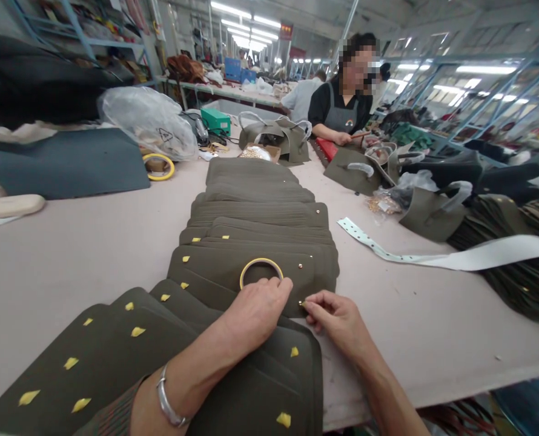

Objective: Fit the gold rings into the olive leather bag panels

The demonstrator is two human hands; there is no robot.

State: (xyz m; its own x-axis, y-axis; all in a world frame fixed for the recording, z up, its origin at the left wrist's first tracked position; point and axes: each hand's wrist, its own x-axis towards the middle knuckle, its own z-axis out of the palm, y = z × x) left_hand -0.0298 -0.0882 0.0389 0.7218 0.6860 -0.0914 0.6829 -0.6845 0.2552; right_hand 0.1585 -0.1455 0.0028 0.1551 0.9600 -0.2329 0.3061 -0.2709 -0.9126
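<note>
My left hand (258,309) is closed around the near side of a yellow tape roll (263,261), held over dark olive leather panels (233,257). The panels overlap in a long fanned row. My right hand (337,318) is pinched at a small metal stud (301,303) near one panel's right edge. What sits between those fingertips is too small to make out. Pieces of yellow tape (137,332) are stuck on the nearer panels, and another stud (300,266) shows on a panel farther back.
A second tape roll (160,175) lies by a dark blue-grey sheet (69,163) and a plastic bag (149,121). A pale perforated strip (415,259) crosses the right side. Olive bag parts (433,212) and stacked panels (519,284) lie beyond. A co-worker (342,91) works across the table.
</note>
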